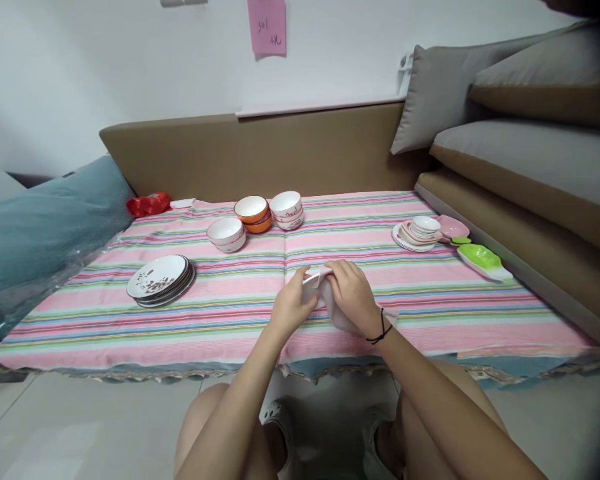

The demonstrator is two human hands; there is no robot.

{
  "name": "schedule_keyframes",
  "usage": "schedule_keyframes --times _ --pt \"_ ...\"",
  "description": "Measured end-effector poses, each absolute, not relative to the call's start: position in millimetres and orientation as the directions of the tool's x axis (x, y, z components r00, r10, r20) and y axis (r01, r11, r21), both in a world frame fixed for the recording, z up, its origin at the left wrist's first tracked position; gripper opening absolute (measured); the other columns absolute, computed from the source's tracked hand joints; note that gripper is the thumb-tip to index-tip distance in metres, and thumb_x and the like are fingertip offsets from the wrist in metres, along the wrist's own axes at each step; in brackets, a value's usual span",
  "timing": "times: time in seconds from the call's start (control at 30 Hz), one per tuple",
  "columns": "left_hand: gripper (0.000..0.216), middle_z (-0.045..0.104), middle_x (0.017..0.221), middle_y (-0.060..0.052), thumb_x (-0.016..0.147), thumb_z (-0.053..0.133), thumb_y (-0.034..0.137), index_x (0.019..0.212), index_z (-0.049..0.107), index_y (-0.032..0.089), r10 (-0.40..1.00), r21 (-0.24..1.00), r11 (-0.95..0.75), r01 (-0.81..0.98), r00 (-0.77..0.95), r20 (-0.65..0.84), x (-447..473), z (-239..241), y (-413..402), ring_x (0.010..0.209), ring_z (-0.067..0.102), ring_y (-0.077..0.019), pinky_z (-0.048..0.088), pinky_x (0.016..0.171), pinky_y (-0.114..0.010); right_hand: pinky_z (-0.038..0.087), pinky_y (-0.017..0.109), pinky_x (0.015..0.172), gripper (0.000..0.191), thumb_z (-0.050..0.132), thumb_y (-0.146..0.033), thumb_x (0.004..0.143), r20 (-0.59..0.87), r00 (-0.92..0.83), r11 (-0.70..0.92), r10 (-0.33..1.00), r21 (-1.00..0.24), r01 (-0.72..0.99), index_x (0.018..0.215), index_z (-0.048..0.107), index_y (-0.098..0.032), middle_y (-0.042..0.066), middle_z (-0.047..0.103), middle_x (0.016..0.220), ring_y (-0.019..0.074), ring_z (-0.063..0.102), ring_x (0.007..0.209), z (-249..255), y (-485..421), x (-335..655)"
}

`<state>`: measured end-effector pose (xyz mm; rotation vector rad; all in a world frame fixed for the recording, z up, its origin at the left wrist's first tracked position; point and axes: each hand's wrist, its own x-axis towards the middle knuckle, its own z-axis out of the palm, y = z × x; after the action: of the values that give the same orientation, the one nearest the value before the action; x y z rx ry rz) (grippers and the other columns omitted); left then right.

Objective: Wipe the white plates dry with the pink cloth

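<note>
Both hands meet in the middle, just above the striped cloth's front half. My left hand (pixel 295 303) grips a small white dish (pixel 311 280) by its side; fingers cover most of it, so its full shape is hidden. A pale, thin wiping cloth (pixel 343 319) hangs from my right hand (pixel 351 291), whose fingers are bent over the dish's rim with the cloth bunched beneath. Right of my hands sits a stack of small white bowls and plates (pixel 420 233). Beyond them to the left stand white bowls (pixel 226 233), orange bowls (pixel 253 212) and patterned white bowls (pixel 287 209).
A stack of flower-patterned plates (pixel 157 277) lies at the left. Pink leaf-handled dish (pixel 453 228) and green dish (pixel 483 260) rest near the right cushions (pixel 530 153). A red plastic bundle (pixel 149 204) is at the back left, beside a teal cushion (pixel 55 227).
</note>
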<state>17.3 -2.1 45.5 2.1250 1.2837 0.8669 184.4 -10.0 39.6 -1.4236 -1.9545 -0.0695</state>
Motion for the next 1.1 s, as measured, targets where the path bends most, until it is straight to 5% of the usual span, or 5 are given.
schedule_keyframes --times 0.13,0.47,0.77,0.93,1.1 --pt "0.071 0.058 0.123 -0.011 0.082 0.059 0.042 0.141 0.028 0.019 0.902 0.698 -0.427 0.575 0.324 0.284 20 46 -5 0.112 0.055 -0.0251 0.044 0.089 -0.035 0.038 0.040 0.093 0.033 0.040 -0.017 0.091 0.588 -0.177 0.414 0.789 -0.297 0.861 0.122 0.051 -0.015 0.011 0.059 0.115 0.0250 0.049 0.108 39 -11 178" --pt "0.043 0.068 0.092 -0.007 0.095 0.028 0.045 0.092 0.062 0.019 0.919 0.741 -0.391 0.546 0.265 0.290 25 48 -5 0.087 0.061 -0.0196 0.042 0.078 -0.028 0.024 0.048 0.109 0.037 0.036 -0.020 0.093 0.600 -0.309 0.537 0.738 -0.244 0.807 0.128 0.049 -0.018 0.007 0.055 0.131 0.0245 0.040 0.124 47 -16 168" --pt "0.042 0.049 0.065 0.000 0.094 0.029 0.045 0.064 0.042 0.019 0.951 0.831 -0.307 0.464 0.133 0.278 20 44 5 0.064 0.045 -0.0142 0.032 0.061 -0.025 0.035 0.046 0.108 0.056 0.051 -0.017 0.079 0.560 -0.162 0.485 0.813 -0.496 0.720 0.135 0.041 -0.016 0.012 0.048 0.137 0.0250 0.042 0.127 37 -1 209" --pt "0.043 0.040 0.059 0.001 0.093 0.030 0.048 0.060 0.034 0.020 0.970 0.877 -0.207 0.433 -0.030 0.243 15 35 11 0.060 0.038 -0.0139 0.028 0.057 -0.026 0.050 0.039 0.087 0.044 0.059 -0.024 0.079 0.296 -0.029 0.242 0.955 -0.717 0.654 0.122 0.053 -0.019 0.011 0.061 0.121 0.0236 0.062 0.102 33 1 236" --pt "0.045 0.042 0.059 0.001 0.092 0.029 0.051 0.059 0.034 0.021 0.966 0.907 -0.167 0.388 -0.120 0.230 15 30 12 0.060 0.039 -0.0150 0.027 0.057 -0.027 0.050 0.033 0.081 0.028 0.056 -0.021 0.080 0.275 -0.063 0.248 0.960 -0.720 0.648 0.107 0.061 -0.021 0.006 0.067 0.111 0.0205 0.064 0.096 37 2 238"
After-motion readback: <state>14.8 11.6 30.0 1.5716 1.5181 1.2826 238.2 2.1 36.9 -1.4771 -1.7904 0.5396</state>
